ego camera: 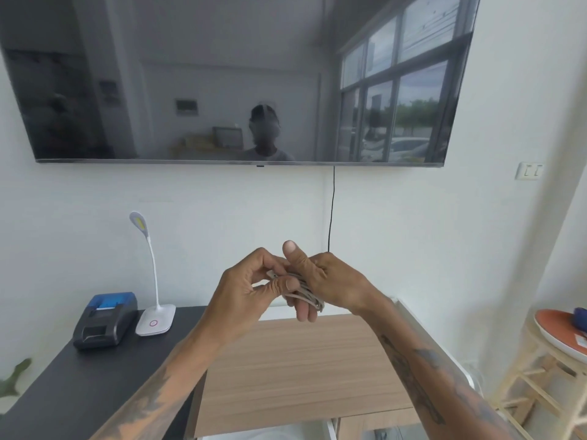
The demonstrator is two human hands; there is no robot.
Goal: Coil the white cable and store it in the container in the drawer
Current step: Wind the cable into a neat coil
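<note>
We hold the white cable (309, 296) looped round our right hand (333, 281) fingers (305, 312), which grip it. Just left of them, our left hand (247, 287) pinches its end, the desk (301, 360) well below.

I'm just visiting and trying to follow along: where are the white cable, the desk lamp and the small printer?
white cable (309, 297): head view, on the coiled loops.
desk lamp (155, 319): head view, on its white base.
small printer (101, 328): head view, on its black body.
</note>
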